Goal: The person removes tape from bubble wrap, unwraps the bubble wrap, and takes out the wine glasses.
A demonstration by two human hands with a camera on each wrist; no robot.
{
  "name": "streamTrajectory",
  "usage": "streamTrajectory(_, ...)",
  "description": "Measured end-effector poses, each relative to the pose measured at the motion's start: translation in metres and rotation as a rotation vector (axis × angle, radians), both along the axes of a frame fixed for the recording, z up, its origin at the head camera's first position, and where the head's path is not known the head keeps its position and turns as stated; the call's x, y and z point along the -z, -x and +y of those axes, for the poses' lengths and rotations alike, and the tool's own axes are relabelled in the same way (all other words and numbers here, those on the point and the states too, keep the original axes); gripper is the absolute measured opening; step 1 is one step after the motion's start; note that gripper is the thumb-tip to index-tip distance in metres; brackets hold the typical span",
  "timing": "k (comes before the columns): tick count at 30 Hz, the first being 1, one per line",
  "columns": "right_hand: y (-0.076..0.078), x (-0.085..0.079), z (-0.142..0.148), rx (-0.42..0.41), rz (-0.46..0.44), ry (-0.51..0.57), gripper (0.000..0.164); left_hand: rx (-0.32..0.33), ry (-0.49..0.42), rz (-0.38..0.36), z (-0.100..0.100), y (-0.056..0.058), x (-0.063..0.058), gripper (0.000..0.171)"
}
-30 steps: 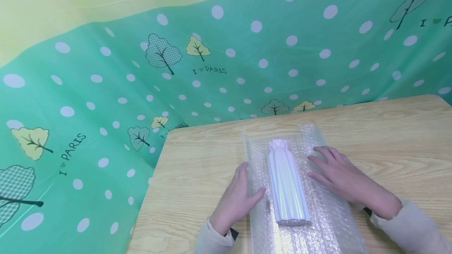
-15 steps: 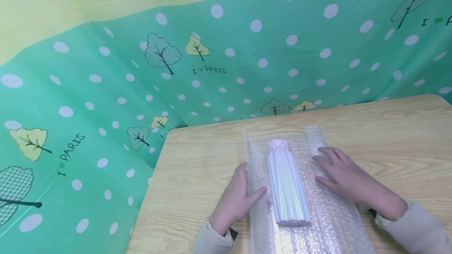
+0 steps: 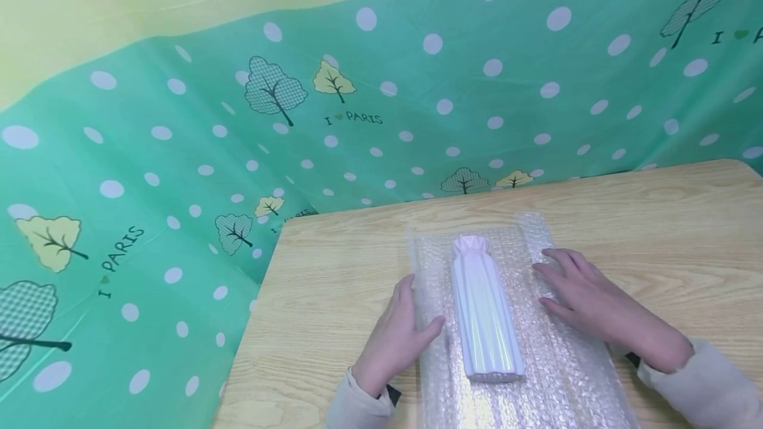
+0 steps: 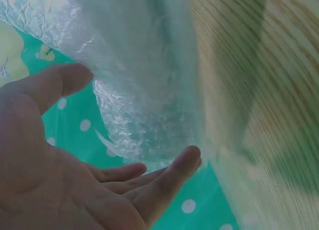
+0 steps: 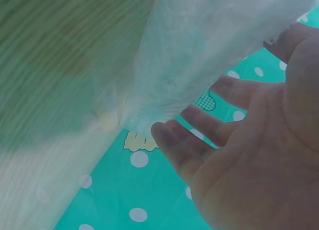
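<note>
A glossy white fluted vase [image 3: 485,316] lies on its back on a sheet of bubble wrap [image 3: 548,369], its gathered neck pointing away from me. My left hand [image 3: 396,339] rests at the sheet's left edge, thumb stretched toward the vase. At the right edge, my right hand [image 3: 596,303] touches the wrap with spread, slightly bent fingers. In the left wrist view the thumb and fingertips meet the bubble wrap [image 4: 144,95] without curling round it. The right wrist view has the fingertips along the border of the wrap [image 5: 189,50]. Neither hand touches the vase.
The sheet lies on a light wood table [image 3: 334,283], whose far edge meets a green dotted curtain [image 3: 417,118] printed with trees. Another side of that curtain hangs past the table's left edge. The wrap runs out of view at the bottom.
My right hand has slid a little to the right, and the wrap's right side has spread that way. The left hand has barely moved. The vase has stayed in place.
</note>
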State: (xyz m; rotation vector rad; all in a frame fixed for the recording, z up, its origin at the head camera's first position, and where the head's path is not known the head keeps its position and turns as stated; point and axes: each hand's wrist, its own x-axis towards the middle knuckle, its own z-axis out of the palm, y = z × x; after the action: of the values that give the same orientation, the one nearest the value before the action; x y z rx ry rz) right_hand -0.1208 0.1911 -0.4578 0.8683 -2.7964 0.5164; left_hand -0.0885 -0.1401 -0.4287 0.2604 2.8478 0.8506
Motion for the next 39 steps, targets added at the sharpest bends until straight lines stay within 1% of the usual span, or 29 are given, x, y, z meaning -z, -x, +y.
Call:
streamTrajectory(14, 0.000, -0.002, 0.001, 0.024, -0.070, -0.025, 0.055, 0.022, 0.003, 0.018, -0.004, 0.002, 0.003, 0.084)
streamTrajectory(19, 0.000, -0.004, 0.003, 0.022, -0.071, -0.019, 0.057, 0.024, 0.010, 0.012, -0.005, 0.003, 0.004, 0.084)
streamTrajectory(28, 0.002, -0.002, 0.004, 0.026, -0.059, -0.018, 0.061, 0.016, 0.014, -0.012, -0.007, 0.005, 0.003, 0.083)
streamTrajectory(35, 0.002, -0.002, 0.005, 0.052, -0.070, -0.030, 0.059, 0.002, 0.029, -0.033, -0.010, 0.006, 0.000, 0.083)
streamTrajectory(39, 0.002, -0.002, 0.005, 0.048, -0.059, -0.027, 0.058, -0.004, 0.028, -0.039, -0.011, 0.006, -0.001, 0.083)
